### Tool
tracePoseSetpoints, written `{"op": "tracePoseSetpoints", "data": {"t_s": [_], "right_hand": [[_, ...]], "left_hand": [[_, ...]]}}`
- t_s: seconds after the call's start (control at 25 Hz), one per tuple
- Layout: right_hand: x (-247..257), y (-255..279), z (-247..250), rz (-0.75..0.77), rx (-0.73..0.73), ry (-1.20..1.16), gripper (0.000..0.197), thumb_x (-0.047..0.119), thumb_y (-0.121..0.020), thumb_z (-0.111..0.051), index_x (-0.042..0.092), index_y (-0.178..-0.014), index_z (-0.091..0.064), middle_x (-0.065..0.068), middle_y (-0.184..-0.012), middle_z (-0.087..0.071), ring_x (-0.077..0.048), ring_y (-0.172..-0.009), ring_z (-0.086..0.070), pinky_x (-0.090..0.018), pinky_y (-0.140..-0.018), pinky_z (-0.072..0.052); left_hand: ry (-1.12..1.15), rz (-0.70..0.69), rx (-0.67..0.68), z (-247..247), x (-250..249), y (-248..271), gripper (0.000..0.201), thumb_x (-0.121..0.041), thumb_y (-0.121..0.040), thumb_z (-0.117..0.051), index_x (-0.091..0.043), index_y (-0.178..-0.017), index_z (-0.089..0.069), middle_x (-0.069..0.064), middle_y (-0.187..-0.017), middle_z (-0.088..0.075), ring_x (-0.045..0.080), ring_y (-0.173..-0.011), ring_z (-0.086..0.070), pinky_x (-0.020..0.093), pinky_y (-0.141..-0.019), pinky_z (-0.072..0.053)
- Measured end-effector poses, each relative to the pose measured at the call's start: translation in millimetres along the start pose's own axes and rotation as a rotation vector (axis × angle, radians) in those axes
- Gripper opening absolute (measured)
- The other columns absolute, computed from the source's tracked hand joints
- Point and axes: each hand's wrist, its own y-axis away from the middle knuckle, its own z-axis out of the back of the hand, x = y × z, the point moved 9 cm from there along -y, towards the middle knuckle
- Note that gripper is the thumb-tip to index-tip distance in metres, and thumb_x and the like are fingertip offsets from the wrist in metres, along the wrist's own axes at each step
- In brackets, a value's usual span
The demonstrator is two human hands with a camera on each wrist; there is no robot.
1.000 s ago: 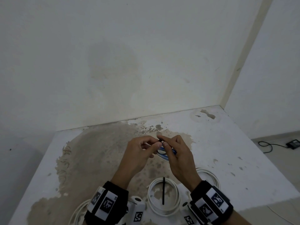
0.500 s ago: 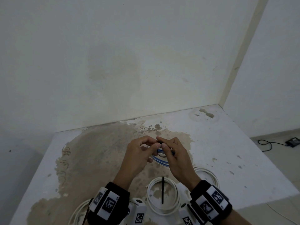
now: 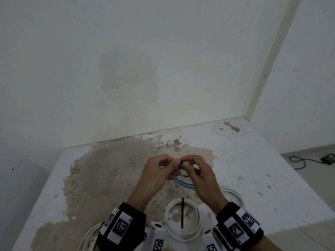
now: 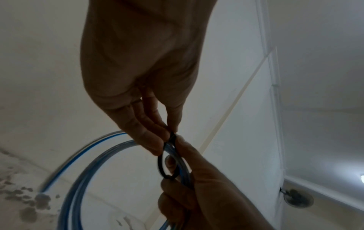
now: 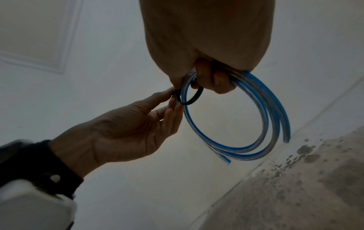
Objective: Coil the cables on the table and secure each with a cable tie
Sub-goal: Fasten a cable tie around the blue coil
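Blue cable coil [image 5: 256, 124] gripped above table [image 3: 253, 169] by curled right hand [image 3: 201, 175], black cable tie [image 5: 192, 98] looped round coil, pinched by left hand [image 3: 159, 173] fingertips.

— Head view? From above and behind both wrists, facing forward and down at the counter [image 3: 272, 178] and the wall corner; hands mid-frame, fairly near.

— Left wrist view? Very near, under the left hand [image 4: 141, 62], looking along the fingers and up past the wall toward the ceiling.

— Right wrist view? Just as near, under the right hand [image 5: 206, 38], looking across at the left palm and up the wall.

— Shared? In all three: the black tie [image 3: 183, 172] looped round the blue cable [image 5: 256, 132], pinched between both hands, plus the stained counter edge.
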Motion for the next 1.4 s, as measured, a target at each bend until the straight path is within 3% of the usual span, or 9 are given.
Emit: {"op": "tracePoseSetpoints", "data": {"t_s": [0.2,0.32,0.48,0.6,0.68,0.8,0.88,1.16,1.4], "right_hand": [[0,-5,3,0.0,0.026,-0.029,0.013,0.015,-0.098,-0.06,0.015,-0.109,-0.066,-0.006,-0.11,-0.062,-0.012,-0.097,-0.066,-0.023,-0.081,-0.055],[-6,-10,14,-0.105,0.007,-0.138,0.014,0.013,-0.1,-0.057,0.011,-0.109,-0.067,-0.012,-0.108,-0.065,0.003,-0.069,-0.062,-0.012,-0.06,-0.045],[-12,-14,17,-0.181,0.05,-0.202,0.017,0.019,-0.101,-0.053,0.014,-0.108,-0.068,0.005,-0.087,-0.068,0.0,-0.051,-0.044,-0.019,-0.05,-0.034],[-13,-15,17,-0.202,0.074,-0.273,0.022,0.02,-0.103,-0.049,0.013,-0.112,-0.067,0.018,-0.065,-0.059,-0.013,-0.052,-0.026,-0.022,-0.049,-0.028],[-10,-15,19,-0.212,0.101,-0.26,0.024,0.02,-0.103,-0.046,0.012,-0.114,-0.066,0.02,-0.058,-0.056,-0.014,-0.053,-0.022,-0.023,-0.049,-0.026],[0,-16,17,-0.196,0.135,-0.254,0.024,0.02,-0.103,-0.047,0.013,-0.115,-0.067,0.019,-0.059,-0.056,-0.013,-0.051,-0.023,-0.023,-0.048,-0.025],[5,-18,16,-0.177,0.122,-0.237,0.023,0.019,-0.103,-0.048,0.014,-0.113,-0.068,0.018,-0.062,-0.058,-0.012,-0.05,-0.027,-0.022,-0.047,-0.027],[24,-20,29,-0.065,0.044,-0.043,0.022,0.02,-0.102,-0.053,0.024,-0.119,-0.066,0.006,-0.103,-0.07,-0.016,-0.071,-0.066,-0.029,-0.067,-0.057],[30,-20,26,-0.083,0.021,-0.121,0.02,0.012,-0.101,-0.054,0.019,-0.111,-0.069,0.009,-0.072,-0.064,-0.019,-0.051,-0.041,-0.027,-0.049,-0.041]], "left_hand": [[0.041,0.127,0.009,-9,4,3,0.02,-0.017,-0.093,-0.064,0.001,-0.093,-0.071,0.008,-0.076,-0.07,0.013,-0.073,-0.069,0.024,-0.063,-0.058],[0.21,0.151,-0.047,-6,-4,11,0.017,-0.013,-0.094,-0.061,-0.001,-0.083,-0.068,0.009,-0.076,-0.069,0.01,-0.071,-0.069,0.024,-0.064,-0.059],[0.124,0.056,0.029,-3,-23,27,0.025,-0.013,-0.094,-0.06,-0.007,-0.07,-0.062,0.012,-0.076,-0.07,0.011,-0.069,-0.066,0.024,-0.064,-0.057],[-0.161,-0.053,0.051,4,-25,25,0.012,-0.019,-0.095,-0.059,-0.012,-0.086,-0.065,0.001,-0.085,-0.069,-0.002,-0.072,-0.061,0.018,-0.069,-0.049],[-0.262,-0.205,-0.095,20,-30,18,0.019,-0.031,-0.098,-0.052,-0.021,-0.113,-0.059,-0.012,-0.109,-0.063,-0.011,-0.096,-0.056,0.012,-0.082,-0.043],[-0.399,-0.286,0.084,-11,-21,11,0.038,-0.039,-0.103,-0.034,-0.033,-0.139,-0.042,-0.019,-0.117,-0.059,-0.01,-0.106,-0.055,0.01,-0.088,-0.042],[-0.476,-0.274,0.18,-34,-12,11,0.035,-0.035,-0.104,-0.031,-0.033,-0.137,-0.046,-0.017,-0.105,-0.061,-0.009,-0.088,-0.058,0.008,-0.077,-0.041],[-0.518,-0.384,0.022,-30,-23,-1,0.033,-0.034,-0.106,-0.03,-0.036,-0.131,-0.051,-0.02,-0.124,-0.059,-0.006,-0.113,-0.054,0.013,-0.095,-0.041],[-0.428,-0.409,0.021,-37,-33,1,0.032,-0.029,-0.106,-0.033,-0.051,-0.121,-0.05,-0.031,-0.114,-0.059,-0.01,-0.109,-0.055,0.008,-0.091,-0.041]]}}
